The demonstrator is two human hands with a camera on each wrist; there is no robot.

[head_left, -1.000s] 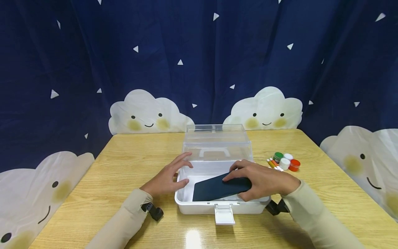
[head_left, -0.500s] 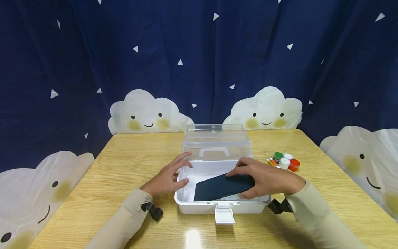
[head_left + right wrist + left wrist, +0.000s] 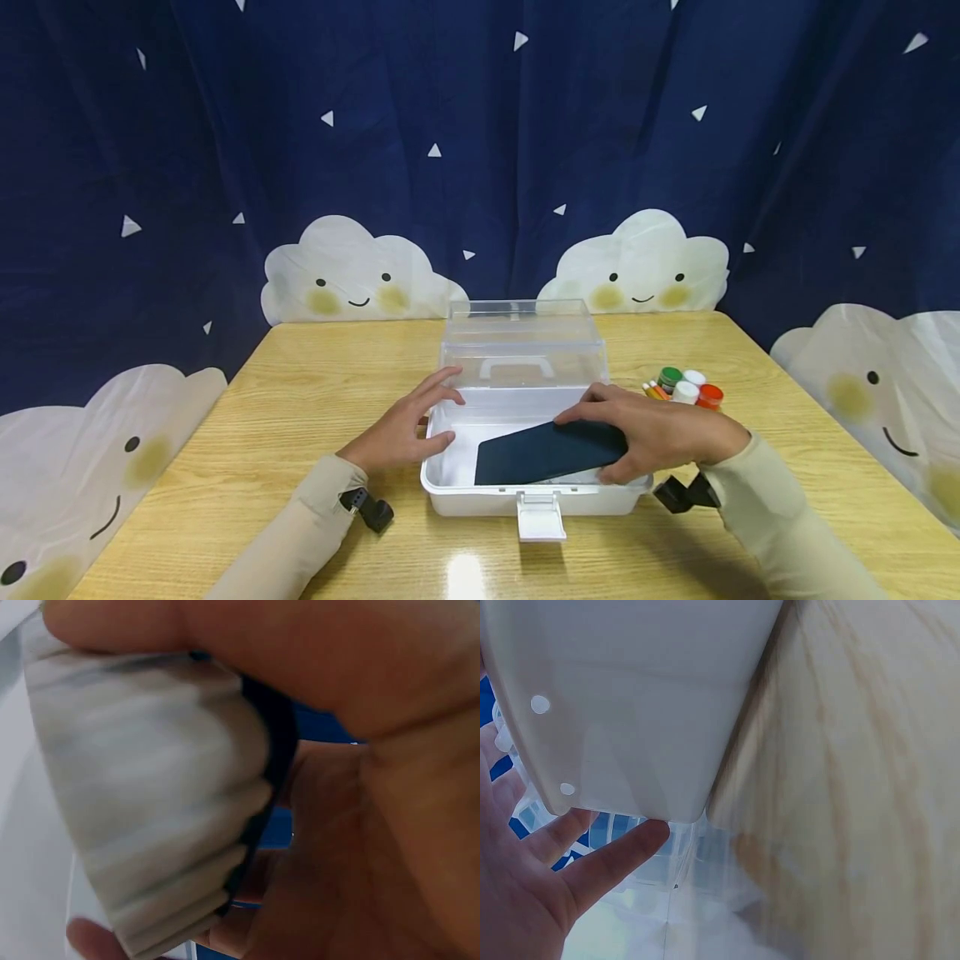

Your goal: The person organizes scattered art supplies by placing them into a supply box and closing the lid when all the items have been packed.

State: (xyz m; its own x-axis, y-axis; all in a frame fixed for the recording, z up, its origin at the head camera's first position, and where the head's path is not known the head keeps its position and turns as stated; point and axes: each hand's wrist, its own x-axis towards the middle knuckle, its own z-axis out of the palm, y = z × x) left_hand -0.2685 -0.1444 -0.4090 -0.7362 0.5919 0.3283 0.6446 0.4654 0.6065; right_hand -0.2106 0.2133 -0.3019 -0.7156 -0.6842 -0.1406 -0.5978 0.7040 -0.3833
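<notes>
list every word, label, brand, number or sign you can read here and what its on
None can be read.
White box: no lettering visible.
Dark flat item: no lettering visible.
Small jars: too small to tell.
Curtain: only pictures, smiling clouds and white triangles.

Free table (image 3: pixel 330 375) left, lid (image 3: pixel 525 333) blocking rear

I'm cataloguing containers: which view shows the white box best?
Head view: the white box shows nearly whole, its clear lid open. Left wrist shows mainly an outer wall; right wrist, apparently a blurred part.
</notes>
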